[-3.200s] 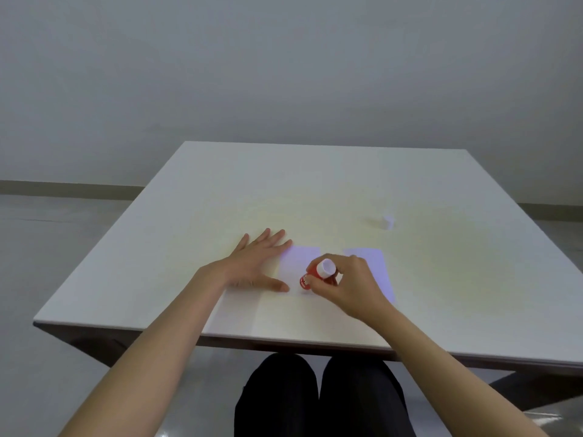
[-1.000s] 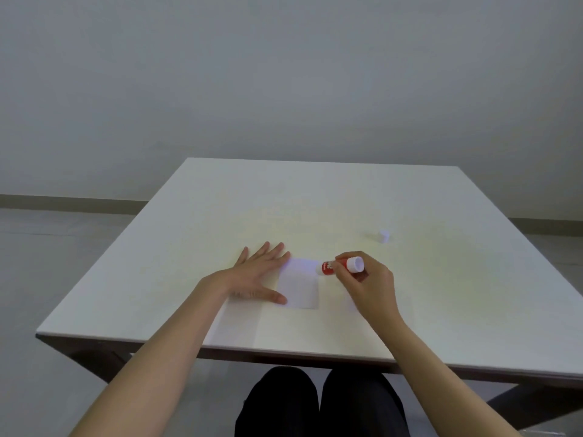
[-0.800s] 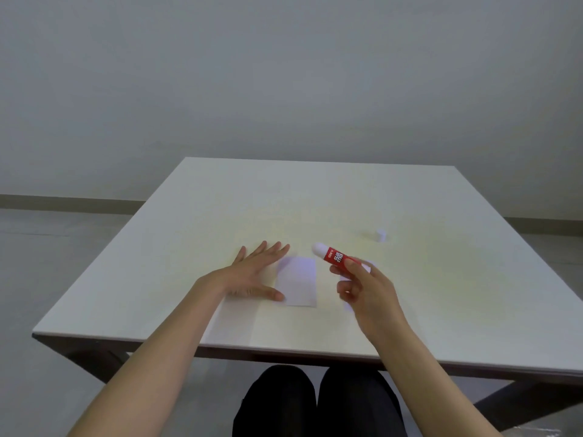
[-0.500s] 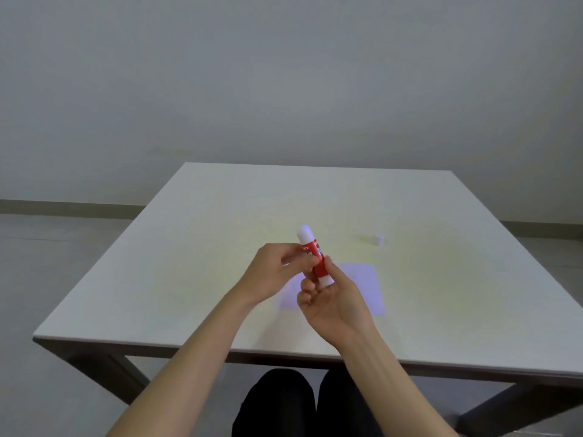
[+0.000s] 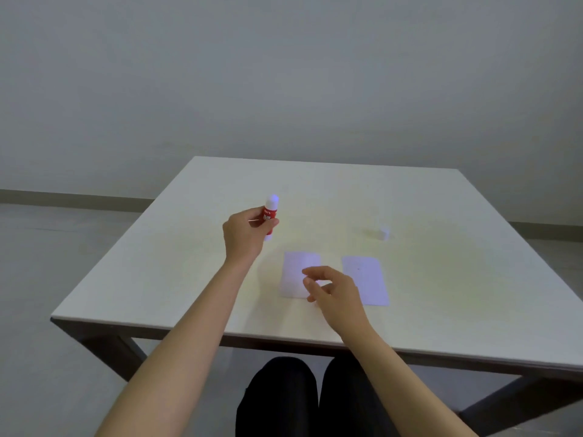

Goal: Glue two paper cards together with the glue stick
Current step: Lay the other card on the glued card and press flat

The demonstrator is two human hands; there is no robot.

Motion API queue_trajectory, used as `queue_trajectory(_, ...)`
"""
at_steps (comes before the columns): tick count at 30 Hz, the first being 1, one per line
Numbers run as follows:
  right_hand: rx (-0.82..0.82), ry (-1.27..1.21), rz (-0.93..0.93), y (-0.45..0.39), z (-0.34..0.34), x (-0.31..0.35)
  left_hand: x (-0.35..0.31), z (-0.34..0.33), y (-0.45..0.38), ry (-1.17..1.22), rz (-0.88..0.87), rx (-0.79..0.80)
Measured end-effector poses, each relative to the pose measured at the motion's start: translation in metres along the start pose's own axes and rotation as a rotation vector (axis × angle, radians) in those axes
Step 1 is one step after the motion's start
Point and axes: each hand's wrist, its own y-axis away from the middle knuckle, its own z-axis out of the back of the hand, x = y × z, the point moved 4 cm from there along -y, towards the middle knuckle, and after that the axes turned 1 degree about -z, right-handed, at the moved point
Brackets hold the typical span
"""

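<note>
My left hand (image 5: pixel 244 236) holds the red glue stick (image 5: pixel 269 217) upright above the table, its white end pointing up, left of the cards. Two pale paper cards lie flat side by side near the front of the table: the left card (image 5: pixel 298 269) and the right card (image 5: pixel 367 279). My right hand (image 5: pixel 334 290) hovers over the gap between them with its fingers loosely curled and nothing in it; it hides the near right corner of the left card. A small white cap (image 5: pixel 384 232) stands on the table behind the right card.
The white square table (image 5: pixel 189 279) has its front edge close to my body, and my dark-clothed legs (image 5: pixel 309 402) show beneath it. A plain grey wall and floor lie beyond.
The glue stick has passed from my right hand to my left, which carried it up and to the left. My right hand let go and dropped toward the cards. Both cards now lie uncovered.
</note>
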Motion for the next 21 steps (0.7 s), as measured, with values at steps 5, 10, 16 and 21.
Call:
queue_trajectory(5, 0.054, 0.541, 0.264, -0.001, -0.013, -0.004, 0.015, -0.007, -0.016, -0.019, 0.069, -0.086)
queue_trajectory(10, 0.107, 0.944, 0.367, -0.015, -0.016, -0.004, 0.028, -0.015, -0.020, 0.005, 0.139, -0.086)
queue_trajectory(16, 0.143, 1.046, 0.449, -0.023, -0.015, -0.005, 0.045, -0.015, -0.018, 0.002, 0.168, -0.101)
queue_trajectory(21, 0.123, 1.081, 0.559, -0.021, -0.018, -0.003, 0.046, -0.016, -0.019, -0.017, 0.145, -0.086)
